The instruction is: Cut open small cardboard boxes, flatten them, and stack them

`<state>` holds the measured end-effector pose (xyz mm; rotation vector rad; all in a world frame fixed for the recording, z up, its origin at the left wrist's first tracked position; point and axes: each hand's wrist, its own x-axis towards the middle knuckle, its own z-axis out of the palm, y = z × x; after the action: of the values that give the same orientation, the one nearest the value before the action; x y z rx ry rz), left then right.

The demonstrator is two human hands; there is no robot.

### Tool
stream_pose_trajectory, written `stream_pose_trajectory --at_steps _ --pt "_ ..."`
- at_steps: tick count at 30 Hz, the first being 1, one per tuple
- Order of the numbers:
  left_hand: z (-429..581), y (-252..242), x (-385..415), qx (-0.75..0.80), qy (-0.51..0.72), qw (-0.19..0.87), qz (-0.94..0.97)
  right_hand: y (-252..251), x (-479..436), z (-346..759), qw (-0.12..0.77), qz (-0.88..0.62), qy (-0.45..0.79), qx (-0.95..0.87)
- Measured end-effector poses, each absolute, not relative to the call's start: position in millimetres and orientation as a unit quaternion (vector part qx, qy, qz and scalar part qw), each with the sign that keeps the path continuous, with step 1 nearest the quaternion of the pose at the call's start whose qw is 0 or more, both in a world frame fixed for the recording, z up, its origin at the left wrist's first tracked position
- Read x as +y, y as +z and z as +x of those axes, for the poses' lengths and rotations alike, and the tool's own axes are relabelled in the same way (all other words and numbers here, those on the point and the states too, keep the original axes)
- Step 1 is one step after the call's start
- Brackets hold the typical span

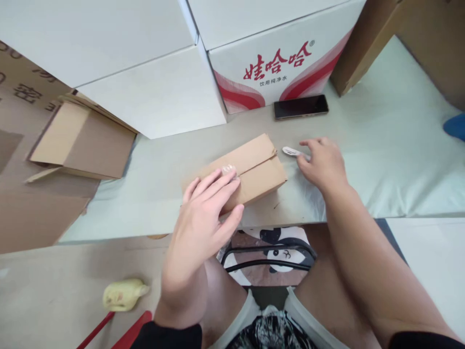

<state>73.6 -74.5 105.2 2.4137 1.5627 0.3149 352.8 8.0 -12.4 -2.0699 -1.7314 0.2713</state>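
A closed brown cardboard box (257,169) lies at a slant on the pale green tabletop, a seam running along its top. My left hand (209,208) rests on the left part of this box, fingers spread and palm down. A small piece of clear tape or plastic (228,169) shows by its fingertips. To the right of the box, my right hand (323,162) has thumb and forefinger at a small white tool (290,151), whose far end reaches toward the box. How firmly the tool is held is hard to see.
White cartons (156,92) stand along the back, one with red lettering. A black phone (301,106) lies before them. An open cardboard box (83,138) is at the left, a brown carton (363,48) at the back right. A yellow bottle (123,294) lies on the floor.
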Motion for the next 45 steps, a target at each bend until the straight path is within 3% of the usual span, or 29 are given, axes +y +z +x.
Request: stream_pose_trajectory --at_steps 4,8,10,13,16,18,23,45 --pt "67.0 110.9 -80.5 0.561 0.005 0.095 0.823 -11.6 9.4 353.8 0.103 -0.772 0.125 -0.615" --pt "67.0 107.4 -78.1 0.561 -0.016 0.07 0.824 -12.7 18.6 362.2 0.102 -0.77 0.156 -0.61" --pt "69.1 104.6 -76.9 0.556 -0.01 0.055 0.83 -9.7 24.7 362.4 0.208 -0.76 0.187 -0.586" --pt "70.7 101.0 -77.4 0.551 0.002 0.036 0.834 7.9 29.9 353.3 0.443 -0.714 0.206 -0.502" --pt "69.0 98.2 -79.1 0.539 0.013 0.029 0.842 40.3 25.4 336.0 0.703 -0.549 0.236 -0.386" --pt "67.4 96.7 -79.7 0.534 0.017 0.025 0.845 63.4 16.8 322.4 0.793 -0.421 0.288 -0.333" --pt "66.8 95.2 -80.1 0.536 0.016 0.019 0.844 92.8 -2.9 290.7 0.764 -0.361 0.367 -0.389" --pt "63.7 91.4 -83.9 0.528 0.032 -0.004 0.849 90.1 -30.0 259.1 0.641 -0.357 0.486 -0.475"
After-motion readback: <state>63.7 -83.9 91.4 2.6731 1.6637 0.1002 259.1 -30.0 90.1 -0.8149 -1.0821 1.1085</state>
